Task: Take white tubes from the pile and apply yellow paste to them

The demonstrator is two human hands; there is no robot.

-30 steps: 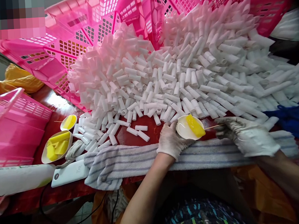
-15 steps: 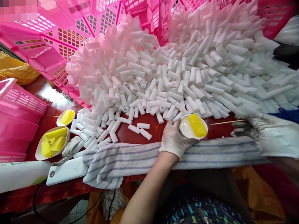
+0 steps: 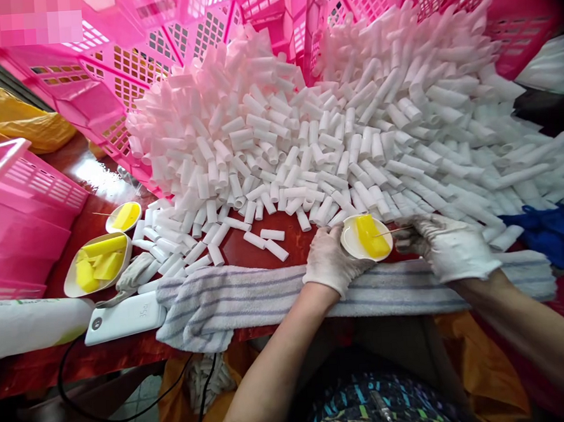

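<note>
My left hand (image 3: 329, 259), in a white glove, grips the near rim of a small white dish (image 3: 351, 243) that holds a yellow sponge (image 3: 371, 236). My right hand (image 3: 449, 248), also gloved, pinches a thin wooden stick (image 3: 395, 231) whose tip reaches the dish's right edge. Both hands rest over a striped grey towel (image 3: 249, 299) on the red table. Just beyond the dish lies a huge heap of white paper tubes (image 3: 306, 139).
Pink plastic crates (image 3: 126, 87) stand behind the heap and at the left (image 3: 19, 214). Two more dishes with yellow sponges (image 3: 98, 263) sit at the left, near a white power bank (image 3: 123, 317) with a black cable and a white roll (image 3: 26, 325). Blue cloth (image 3: 555, 232) lies at the right.
My right hand swung out to the right with the stick, then came back left to the dish. The left hand has kept hold of the dish.
</note>
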